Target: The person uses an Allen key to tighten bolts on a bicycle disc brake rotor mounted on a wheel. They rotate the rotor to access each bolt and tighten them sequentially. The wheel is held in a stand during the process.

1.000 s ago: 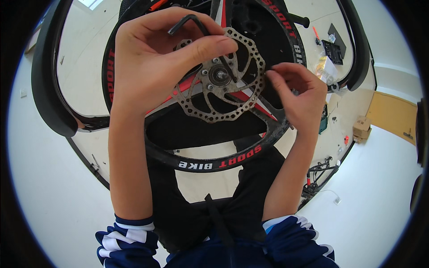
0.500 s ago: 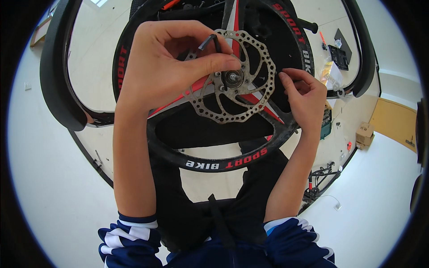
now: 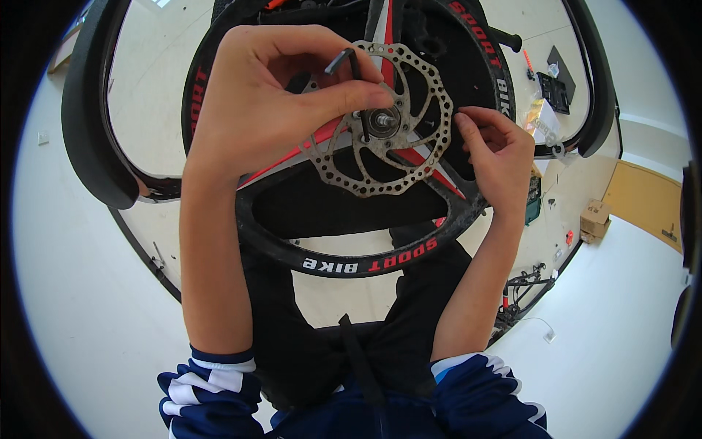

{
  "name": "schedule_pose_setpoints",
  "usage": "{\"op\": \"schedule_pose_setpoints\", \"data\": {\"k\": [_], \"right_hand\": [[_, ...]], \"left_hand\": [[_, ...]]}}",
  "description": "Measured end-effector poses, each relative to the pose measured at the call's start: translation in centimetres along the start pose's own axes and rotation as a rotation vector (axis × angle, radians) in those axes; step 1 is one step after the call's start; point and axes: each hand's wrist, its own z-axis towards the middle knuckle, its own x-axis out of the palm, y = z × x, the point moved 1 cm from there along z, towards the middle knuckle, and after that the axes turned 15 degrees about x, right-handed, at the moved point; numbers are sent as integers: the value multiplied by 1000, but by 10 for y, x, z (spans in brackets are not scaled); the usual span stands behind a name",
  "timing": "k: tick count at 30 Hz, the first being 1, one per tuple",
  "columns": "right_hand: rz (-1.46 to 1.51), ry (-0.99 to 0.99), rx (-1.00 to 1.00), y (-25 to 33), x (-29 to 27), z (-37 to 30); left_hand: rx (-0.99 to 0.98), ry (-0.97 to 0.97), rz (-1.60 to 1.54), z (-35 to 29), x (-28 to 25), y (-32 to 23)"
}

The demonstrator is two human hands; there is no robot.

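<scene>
A black bicycle wheel (image 3: 329, 265) with red, white and black spokes lies in front of me, its silver disc brake rotor (image 3: 436, 157) facing up. My left hand (image 3: 285, 99) pinches a black hex key (image 3: 363, 126) between thumb and fingers over the rotor. The key's long arm points down at the bolts around the hub axle (image 3: 382, 121), its short bent end up; the fingers hide whether the tip sits in a bolt. By the rotor's right edge is my right hand (image 3: 497, 150), thumb and curled fingertips close together; anything between them is too small to make out.
Black curved armrests (image 3: 95, 110) flank the wheel on both sides. On the floor at right lie a black tool case (image 3: 553, 93), a clear plastic bag (image 3: 541, 121) and a green case (image 3: 535, 201). Farther right are a cardboard box (image 3: 596, 218) and bicycle parts (image 3: 523, 285).
The view has shifted slightly, and the wheel sits a little higher in it. The hex key's bent end has turned slightly in my left hand. My right hand stays beside the rotor.
</scene>
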Motion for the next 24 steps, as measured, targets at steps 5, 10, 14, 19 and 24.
{"op": "schedule_pose_setpoints", "data": {"k": [5,10,14,19,24], "right_hand": [[156,-68,-86,18,-4,-14],[269,155,-435,51,28,-46],[159,221,-403,55,41,-50],[212,178,-478,47,43,-43],[228,240,-466,49,44,-44]], "left_hand": [[40,22,27,2,2,-1],[193,-23,-55,2,12,0],[168,40,-79,1,12,-3],[198,58,-117,2,16,-4],[212,71,-217,0,17,-8]]}}
